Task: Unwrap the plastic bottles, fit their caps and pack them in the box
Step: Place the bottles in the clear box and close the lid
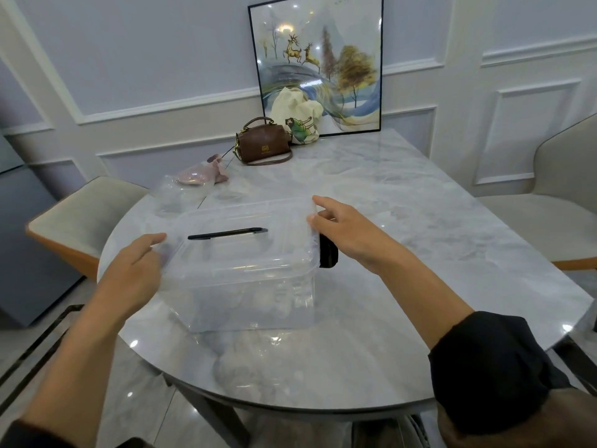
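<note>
A clear plastic box (pixel 252 302) stands on the marble table (pixel 403 253) in front of me, its clear lid (pixel 239 250) with a black handle (pixel 227 233) lying on top. My left hand (pixel 132 273) holds the lid's left end, fingers curled round its edge. At the lid's right end my right hand (pixel 345 227) pinches the rim between thumb and fingers, just above a black side latch (pixel 328 253). Pale rounded shapes show faintly through the box wall. Crumpled clear wrapping (pixel 181 195) lies behind the box at the left.
A pink crumpled bag (pixel 203 176) lies at the table's far left. A brown handbag (pixel 263 143), a cream tote bag (pixel 297 114) and a framed picture (pixel 319 63) stand at the back against the wall. Chairs (pixel 80 215) flank the table on both sides.
</note>
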### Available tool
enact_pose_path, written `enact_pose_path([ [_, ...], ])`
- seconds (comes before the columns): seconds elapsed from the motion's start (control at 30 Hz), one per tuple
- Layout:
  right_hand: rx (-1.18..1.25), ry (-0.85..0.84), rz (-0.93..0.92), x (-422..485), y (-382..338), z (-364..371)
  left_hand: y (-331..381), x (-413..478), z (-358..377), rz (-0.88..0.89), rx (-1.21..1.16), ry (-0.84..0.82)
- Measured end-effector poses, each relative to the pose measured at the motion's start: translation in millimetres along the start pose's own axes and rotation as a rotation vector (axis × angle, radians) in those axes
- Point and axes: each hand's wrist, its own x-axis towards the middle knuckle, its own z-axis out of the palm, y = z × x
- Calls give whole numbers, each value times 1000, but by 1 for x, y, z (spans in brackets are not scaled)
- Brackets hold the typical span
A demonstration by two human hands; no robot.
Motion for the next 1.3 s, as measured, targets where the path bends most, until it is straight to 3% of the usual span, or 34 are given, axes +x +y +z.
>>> enact_pose_path([
  [0.6, -332, 8, 25, -17, -18, 6, -7, -2, -5, 70, -111, -10],
  [0.83, 89, 70, 150, -23, -9, 15, -21, 8, -13, -77, -472, -109],
  [0.93, 151, 115, 172, -23, -9, 21, -23, 9, -6, -115, -597, -133],
  [1.0, 89, 146, 169, -21, -14, 22, -25, 11, -6, -109, -642, -117],
  [1.3, -385, 203, 152, -19, -49, 29, -12, 12, -3, -5, -446, 23],
])
